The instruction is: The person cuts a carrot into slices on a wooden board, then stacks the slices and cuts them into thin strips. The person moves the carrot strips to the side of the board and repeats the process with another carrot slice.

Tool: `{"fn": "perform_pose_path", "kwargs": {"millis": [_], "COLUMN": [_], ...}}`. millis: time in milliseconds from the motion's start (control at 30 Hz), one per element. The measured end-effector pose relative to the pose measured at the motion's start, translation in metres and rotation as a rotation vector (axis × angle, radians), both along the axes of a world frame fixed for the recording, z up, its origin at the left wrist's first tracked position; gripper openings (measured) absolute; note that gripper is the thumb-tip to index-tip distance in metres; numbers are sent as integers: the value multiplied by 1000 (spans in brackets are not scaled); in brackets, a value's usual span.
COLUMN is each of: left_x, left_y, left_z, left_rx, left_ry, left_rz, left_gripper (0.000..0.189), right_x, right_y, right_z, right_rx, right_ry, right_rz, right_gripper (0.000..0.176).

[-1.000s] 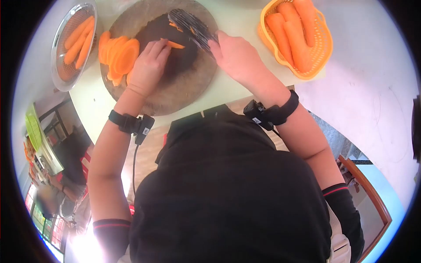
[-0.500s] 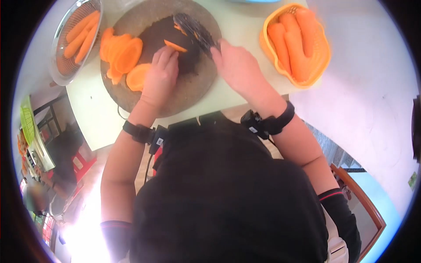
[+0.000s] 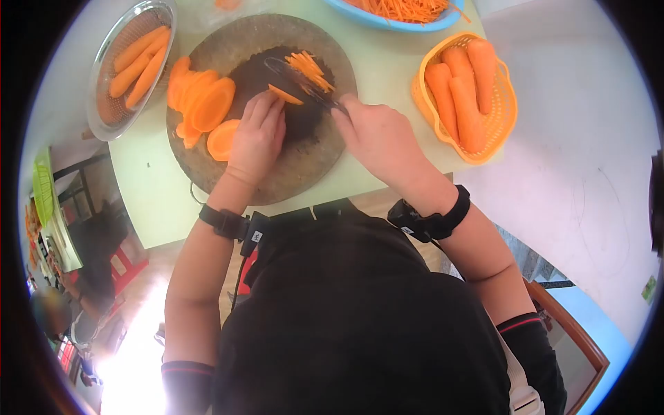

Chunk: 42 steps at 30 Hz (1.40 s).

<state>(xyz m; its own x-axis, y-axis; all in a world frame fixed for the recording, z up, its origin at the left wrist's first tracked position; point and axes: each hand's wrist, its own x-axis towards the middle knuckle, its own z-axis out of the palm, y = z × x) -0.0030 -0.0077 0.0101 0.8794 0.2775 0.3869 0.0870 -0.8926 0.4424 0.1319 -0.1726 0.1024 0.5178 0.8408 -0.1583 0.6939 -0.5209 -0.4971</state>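
My right hand is closed around the handle of a dark-bladed knife, whose blade lies over the round chopping board. Fingers bent, my left hand presses on a carrot piece beside the blade; the fingertips partly cover it. Just beyond the knife is a small bunch of cut carrot strips. Overlapping carrot slices are fanned out to the left of my left hand, and one more slice lies against that hand.
A metal strainer with whole carrots stands left of the board. To the right is a yellow basket of peeled carrots. A blue bowl of shredded carrot sits at the far edge. Another person is at the far left.
The view has shifted, bringing the blue bowl's shreds into sight. The knife blade has moved off the cut strips, which now show beyond it. My left hand stays on the carrot piece.
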Motion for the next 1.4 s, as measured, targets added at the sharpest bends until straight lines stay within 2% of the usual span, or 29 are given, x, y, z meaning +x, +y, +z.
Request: {"fn": "perform_pose_path", "kwargs": {"millis": [233, 467, 1400], "left_x": [-2, -1, -3], "left_y": [2, 0, 0], "left_z": [-6, -16, -17], "left_rx": [64, 78, 0], "left_ry": [35, 47, 79], "left_rz": [-38, -21, 2], "left_gripper": [34, 39, 41], "right_x": [-15, -21, -23], "right_y": [-1, -5, -10], "right_z": [-4, -2, 0], "right_rx": [-25, -86, -148], "right_ry": [-117, -192, -187], "right_rz": [89, 150, 202], "right_gripper": [22, 10, 17]}}
